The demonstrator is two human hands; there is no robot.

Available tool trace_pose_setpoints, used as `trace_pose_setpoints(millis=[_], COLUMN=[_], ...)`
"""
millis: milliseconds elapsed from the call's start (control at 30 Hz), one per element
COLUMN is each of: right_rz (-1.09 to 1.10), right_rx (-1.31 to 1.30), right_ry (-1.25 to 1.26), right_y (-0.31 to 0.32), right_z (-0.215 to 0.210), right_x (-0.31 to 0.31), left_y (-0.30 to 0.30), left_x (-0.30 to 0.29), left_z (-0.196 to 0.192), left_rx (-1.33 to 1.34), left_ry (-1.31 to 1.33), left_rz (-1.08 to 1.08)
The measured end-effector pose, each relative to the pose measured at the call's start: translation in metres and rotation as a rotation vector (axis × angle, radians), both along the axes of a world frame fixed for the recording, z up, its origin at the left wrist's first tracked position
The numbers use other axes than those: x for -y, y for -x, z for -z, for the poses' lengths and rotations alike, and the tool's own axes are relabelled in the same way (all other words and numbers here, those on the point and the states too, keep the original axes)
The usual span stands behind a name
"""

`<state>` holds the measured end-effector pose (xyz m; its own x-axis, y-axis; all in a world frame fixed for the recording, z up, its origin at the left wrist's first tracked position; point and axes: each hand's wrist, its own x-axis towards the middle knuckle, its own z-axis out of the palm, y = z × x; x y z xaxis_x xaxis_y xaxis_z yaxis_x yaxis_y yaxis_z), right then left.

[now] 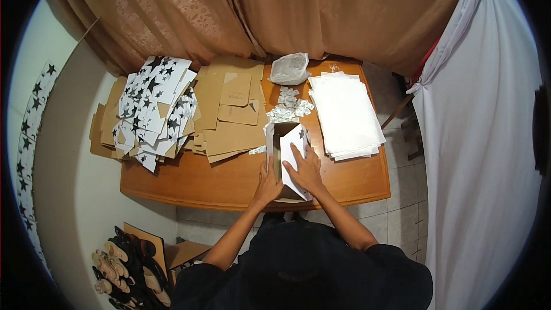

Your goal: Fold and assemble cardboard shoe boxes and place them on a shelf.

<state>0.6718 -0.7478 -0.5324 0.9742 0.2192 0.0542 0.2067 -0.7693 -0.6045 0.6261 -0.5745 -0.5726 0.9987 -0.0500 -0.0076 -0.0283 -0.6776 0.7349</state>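
Note:
At the front edge of the table stands a cardboard box (294, 139), white with black stars outside and brown inside. Its top is partly open, with a dark gap along the left of a white flap. My left hand (267, 183) grips the box's near left side, fingers along the outer wall. Flat on the white flap lies my right hand (305, 170), its fingers and thumb spread. Just beyond the box, small white-silvery packets (287, 107) are scattered in a heap.
Star-printed sheets (152, 103) are piled at the left, beside flat brown cardboard pieces (229, 132). A white plastic bag (288, 69) sits at the back. White sheets (347, 115) are stacked on the right of the wooden table (172, 182). Shoes (117, 264) stand lower left.

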Motion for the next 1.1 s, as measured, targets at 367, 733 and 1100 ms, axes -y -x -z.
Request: trace_pose_setpoints(millis=[367, 733, 1100], right_rz=[0.015, -0.042, -0.032], right_rx=[-0.092, 0.066, -0.113], right_ry=[-0.124, 0.221, 0.171], right_y=[-0.002, -0.022, -0.08], right_z=[0.026, 0.013, -0.007], right_x=[0.024, 0.031, 0.035], left_y=[-0.003, -0.009, -0.01], left_x=[-0.003, 0.004, 0.006], left_z=[-0.015, -0.007, -0.015], left_rx=[-0.072, -0.121, -0.104], left_ry=[0.162, 0.196, 0.182], left_rz=[0.093, 0.118, 0.163])
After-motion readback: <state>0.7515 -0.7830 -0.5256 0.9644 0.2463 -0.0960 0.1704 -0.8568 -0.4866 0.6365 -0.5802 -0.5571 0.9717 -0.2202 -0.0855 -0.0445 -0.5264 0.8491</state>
